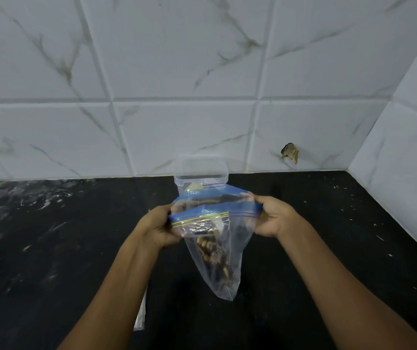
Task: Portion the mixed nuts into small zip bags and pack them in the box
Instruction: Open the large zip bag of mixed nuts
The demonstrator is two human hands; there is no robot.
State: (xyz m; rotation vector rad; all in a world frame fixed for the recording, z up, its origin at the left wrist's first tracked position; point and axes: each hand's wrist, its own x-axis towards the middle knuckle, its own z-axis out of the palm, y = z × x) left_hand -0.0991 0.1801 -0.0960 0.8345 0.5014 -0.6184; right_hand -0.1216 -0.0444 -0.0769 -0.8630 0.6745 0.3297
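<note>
A clear zip bag (pixel 235 251) with a blue zip strip hangs above the black counter, its mouth open. Mixed nuts (pixel 215 258) lie in its lower part. My left hand (pixel 160 227) pinches the left end of the zip strip. My right hand (pixel 271 215) pinches the right end. Behind the bag, against the wall, stands a clear plastic box (pixel 201 170); a zip bag (pixel 197 188) shows through its front wall.
The black counter (pixel 63 248) is dusted with pale specks and smears. White marbled tiles form the back wall and a right-hand corner wall (pixel 404 173). A flat clear bag (pixel 140 317) lies on the counter under my left forearm. A chipped hole (pixel 289 151) marks the back wall.
</note>
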